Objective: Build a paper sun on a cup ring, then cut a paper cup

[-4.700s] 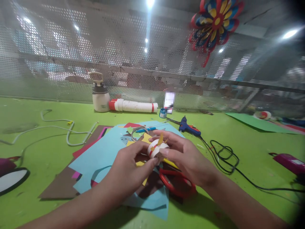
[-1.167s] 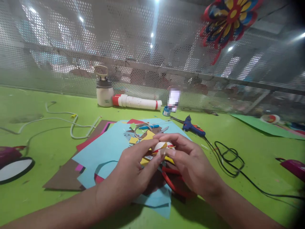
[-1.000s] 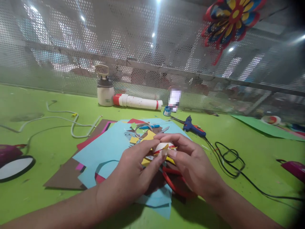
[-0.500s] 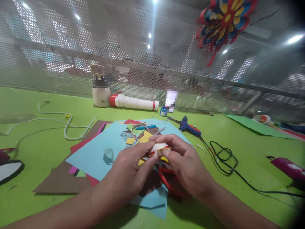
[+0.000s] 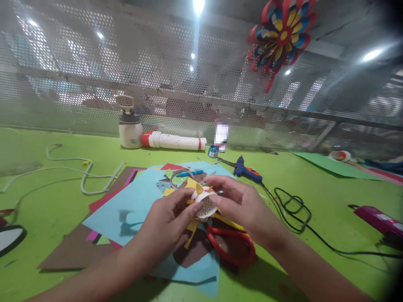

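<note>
Small white paper cup (image 5: 204,203) with yellow and red paper bits stuck on, tipped so its dotted inside shows. Pinched tight between left hand (image 5: 165,224) and right hand (image 5: 242,203). Held just above blue paper (image 5: 126,205) and red scissors (image 5: 233,245), near the tabletop's (image 5: 315,260) front edge.

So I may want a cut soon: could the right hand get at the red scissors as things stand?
Probably yes. The red scissors lie uncovered just under the right hand, but that hand and the left hand both hold the white roll.

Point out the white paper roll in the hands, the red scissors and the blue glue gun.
white paper roll (image 5: 205,204), head view, its patterned side.
red scissors (image 5: 234,248), head view, handle loop.
blue glue gun (image 5: 244,171), head view, its body.
</note>
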Motion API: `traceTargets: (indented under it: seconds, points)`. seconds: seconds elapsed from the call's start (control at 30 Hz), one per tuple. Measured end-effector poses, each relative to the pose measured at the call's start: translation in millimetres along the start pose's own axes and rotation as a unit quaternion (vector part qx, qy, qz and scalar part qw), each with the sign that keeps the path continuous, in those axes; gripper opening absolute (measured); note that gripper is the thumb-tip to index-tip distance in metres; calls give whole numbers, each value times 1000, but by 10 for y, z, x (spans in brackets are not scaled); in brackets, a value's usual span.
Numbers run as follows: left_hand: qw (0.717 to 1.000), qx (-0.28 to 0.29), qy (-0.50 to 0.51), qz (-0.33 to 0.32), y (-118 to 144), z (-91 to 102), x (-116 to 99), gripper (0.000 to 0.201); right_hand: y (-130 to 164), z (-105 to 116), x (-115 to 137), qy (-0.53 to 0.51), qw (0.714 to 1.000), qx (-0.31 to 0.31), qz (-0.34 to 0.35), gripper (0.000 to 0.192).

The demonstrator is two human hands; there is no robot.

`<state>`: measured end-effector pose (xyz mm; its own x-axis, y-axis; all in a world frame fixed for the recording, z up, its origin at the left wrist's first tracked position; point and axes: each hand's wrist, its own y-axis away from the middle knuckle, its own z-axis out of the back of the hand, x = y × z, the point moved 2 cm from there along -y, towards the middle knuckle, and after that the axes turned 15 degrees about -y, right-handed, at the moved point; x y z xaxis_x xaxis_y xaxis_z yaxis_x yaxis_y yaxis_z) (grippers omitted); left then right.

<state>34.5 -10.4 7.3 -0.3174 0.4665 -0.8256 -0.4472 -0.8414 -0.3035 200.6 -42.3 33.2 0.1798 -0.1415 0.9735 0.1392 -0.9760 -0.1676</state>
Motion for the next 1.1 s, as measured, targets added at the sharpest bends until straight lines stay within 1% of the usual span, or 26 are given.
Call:
traceTargets:
  seconds: [0.13, 0.2, 0.3, 0.4, 0.47, 0.57, 0.67, 0.77, 0.87, 0.93, 1.0, 1.1]
  points:
    - [997, 19, 69, 33, -16, 0, -26, 24, -33, 25, 0, 9, 1000, 3, -6, 19]
    - [991, 42, 111, 60, -21, -2, -34, 26, -35, 23, 1, 4, 1000, 0, -7, 16]
    - [977, 83, 170, 95, -23, -8, -28, 27, -27, 26, 6, -10, 1000, -6, -6, 18]
    - [969, 111, 192, 104, -19, -10, -9, 26, -19, 33, 6, -10, 1000, -13, -5, 20]
    - [968, 120, 194, 107, -19, -12, 7, 26, -20, 33, -6, -6, 1000, -9, -16, 19]
    - [962, 124, 210, 122, -25, -28, 36, 25, -36, 38, -44, -17, 999, -12, -35, 20]
    - [941, 112, 293, 128, -42, -46, 49, 32, -67, 59, -83, -62, 997, -23, -36, 23]
    - [918, 70, 364, 139, -58, -38, 44, 35, -88, 64, -108, -99, 994, -16, -35, 28]
    - [912, 37, 379, 152, -59, -19, 29, 33, -82, 40, -137, -113, 992, -28, -41, 36]
    - [910, 37, 383, 155, -53, -14, 20, 33, -70, 20, -161, -123, 990, -50, -43, 42]
    - [908, 50, 386, 156, -46, -14, 15, 32, -63, 12, -176, -121, 990, -69, -39, 40]
    - [904, 65, 388, 166, -40, -3, 16, 30, -72, 36, -163, -98, 993, -64, -29, 34]
